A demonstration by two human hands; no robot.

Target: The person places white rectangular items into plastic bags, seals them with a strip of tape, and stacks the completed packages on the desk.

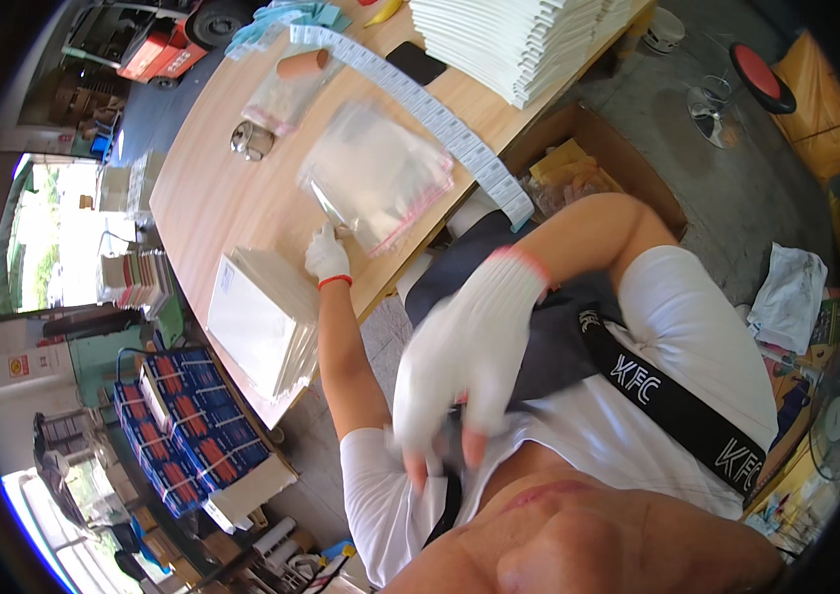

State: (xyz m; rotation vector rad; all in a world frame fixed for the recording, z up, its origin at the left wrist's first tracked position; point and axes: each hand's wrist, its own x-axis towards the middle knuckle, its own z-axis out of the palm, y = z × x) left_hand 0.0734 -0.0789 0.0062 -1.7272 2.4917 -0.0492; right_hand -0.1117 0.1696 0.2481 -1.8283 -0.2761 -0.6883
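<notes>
My left hand [328,255], in a white knit glove with a red cuff, rests on the wooden table with its fingers curled. It is between a stack of clear plastic bags [380,173] and a pile of white flat packs [266,317]. Its bare fingertips are at the bags' near corner; whether they pinch anything is hidden. Raised in front of my chest, my right hand [469,342] wears a matching glove, blurred by motion. Its bare-tipped fingers point down and stand apart, with nothing seen between them. A strip of white labels [430,114] curves across the table past the bags.
On the wooden table [212,203] are a metal tin [251,141], a dark phone [416,63] and a tall stack of white packs [489,45]. An open cardboard box [628,148] stands beside it. Strapped blue boxes [192,426] lie at the left; a red stool [761,77] stands far right.
</notes>
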